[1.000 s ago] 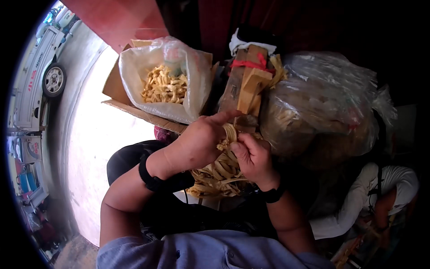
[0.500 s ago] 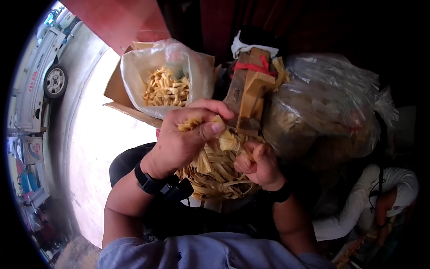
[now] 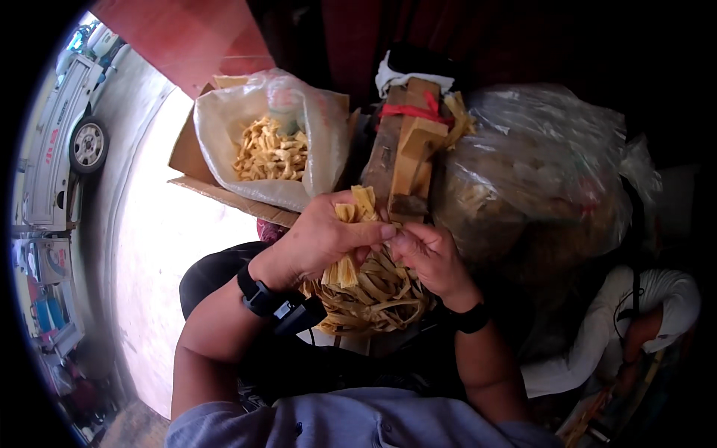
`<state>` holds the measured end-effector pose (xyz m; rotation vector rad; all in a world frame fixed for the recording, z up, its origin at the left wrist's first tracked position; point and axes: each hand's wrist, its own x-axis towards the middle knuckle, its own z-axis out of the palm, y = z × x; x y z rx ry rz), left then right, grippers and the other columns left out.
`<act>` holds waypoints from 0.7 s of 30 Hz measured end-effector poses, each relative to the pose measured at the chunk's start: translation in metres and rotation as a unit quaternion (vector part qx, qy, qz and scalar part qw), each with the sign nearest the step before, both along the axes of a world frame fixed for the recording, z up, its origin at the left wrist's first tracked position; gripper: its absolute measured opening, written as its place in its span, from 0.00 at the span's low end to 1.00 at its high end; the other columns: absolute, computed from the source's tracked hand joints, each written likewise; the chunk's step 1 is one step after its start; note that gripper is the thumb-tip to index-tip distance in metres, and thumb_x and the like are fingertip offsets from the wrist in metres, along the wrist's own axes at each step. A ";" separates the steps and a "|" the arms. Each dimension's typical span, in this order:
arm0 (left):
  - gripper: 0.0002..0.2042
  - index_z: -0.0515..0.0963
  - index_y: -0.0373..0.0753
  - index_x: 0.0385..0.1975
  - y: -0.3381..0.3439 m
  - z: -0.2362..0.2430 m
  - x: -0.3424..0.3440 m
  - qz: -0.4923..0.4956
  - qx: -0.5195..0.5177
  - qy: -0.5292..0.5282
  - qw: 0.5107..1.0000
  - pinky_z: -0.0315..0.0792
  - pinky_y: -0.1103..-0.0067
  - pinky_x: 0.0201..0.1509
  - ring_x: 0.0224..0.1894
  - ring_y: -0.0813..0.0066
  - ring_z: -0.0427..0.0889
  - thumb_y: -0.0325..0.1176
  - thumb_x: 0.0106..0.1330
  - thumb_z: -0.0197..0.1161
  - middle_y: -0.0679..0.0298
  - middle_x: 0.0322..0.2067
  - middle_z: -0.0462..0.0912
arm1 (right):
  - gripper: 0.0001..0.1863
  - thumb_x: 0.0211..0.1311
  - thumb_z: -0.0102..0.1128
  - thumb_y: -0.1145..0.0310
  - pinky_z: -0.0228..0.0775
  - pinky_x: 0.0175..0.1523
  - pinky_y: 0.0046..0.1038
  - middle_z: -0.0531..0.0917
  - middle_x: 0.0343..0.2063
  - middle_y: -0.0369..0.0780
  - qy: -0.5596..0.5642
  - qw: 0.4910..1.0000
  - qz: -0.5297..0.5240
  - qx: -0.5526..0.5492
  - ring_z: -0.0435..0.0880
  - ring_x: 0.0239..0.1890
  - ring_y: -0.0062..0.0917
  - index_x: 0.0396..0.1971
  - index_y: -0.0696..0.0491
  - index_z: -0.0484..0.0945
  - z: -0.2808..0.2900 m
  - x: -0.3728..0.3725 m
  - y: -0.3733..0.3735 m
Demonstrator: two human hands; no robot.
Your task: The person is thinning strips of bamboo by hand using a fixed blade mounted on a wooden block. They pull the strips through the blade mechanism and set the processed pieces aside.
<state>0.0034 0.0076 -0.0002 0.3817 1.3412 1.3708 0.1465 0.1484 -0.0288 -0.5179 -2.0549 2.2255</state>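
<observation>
Gripping a small bundle of yellow strips (image 3: 344, 273), the left hand (image 3: 317, 237) sits at the middle of the head view, its fingers closed around the bundle, whose ends poke out above and below. The right hand (image 3: 433, 261) meets it from the other side – thumb and fingers pinched together at the left thumb's tip, though I cannot tell whether a strip is caught between them. Each wrist wears 1 black band. Just below the 2 hands lies a loose pile of long strips (image 3: 377, 302), close to the person's body. Beyond them, to the left, a cardboard box (image 3: 184, 142) holds a whitish plastic bag (image 3: 326, 138) with short yellow pieces (image 3: 270, 151) inside. Right of that stands a wooden block (image 3: 412, 153) with a red tie (image 3: 418, 112), and next to it a bulky clear plastic bag (image 3: 538, 157). At lower right, a co-worker's white sleeve (image 3: 571, 358) shows; at far left, a vehicle wheel (image 3: 89, 144).
</observation>
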 end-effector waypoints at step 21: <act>0.10 0.76 0.33 0.38 0.055 -0.093 -0.016 0.076 -0.038 0.219 0.972 0.71 0.84 0.34 0.29 0.83 0.76 0.34 0.66 0.62 0.67 0.30 0.79 | 0.09 0.57 0.65 0.64 0.72 0.36 0.33 0.82 0.27 0.43 -0.097 0.887 -0.259 0.370 0.82 0.31 0.38 0.32 0.53 0.78 -0.071 -0.029 0.049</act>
